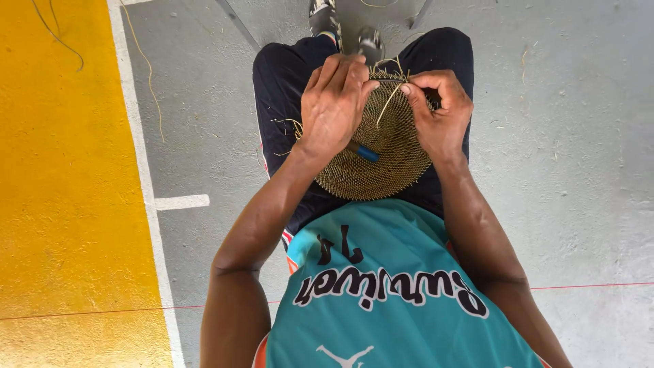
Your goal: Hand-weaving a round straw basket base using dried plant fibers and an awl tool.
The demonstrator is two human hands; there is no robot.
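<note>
A round woven disc of tan straw coils (385,153) lies on my lap, over dark trousers. My left hand (334,102) presses on its upper left part, fingers curled over the far rim, with a blue-handled tool (362,152) sticking out from under the palm. My right hand (441,109) grips the disc's far right rim and pinches a thin pale straw strand (392,99) between thumb and forefinger. Loose straw ends poke up at the far edge.
I sit above a grey concrete floor (579,157). A yellow painted area (61,191) with a white border line (139,157) runs along the left. Metal legs (235,24) and my shoes (347,31) are at the top. Stray straw bits lie on the floor.
</note>
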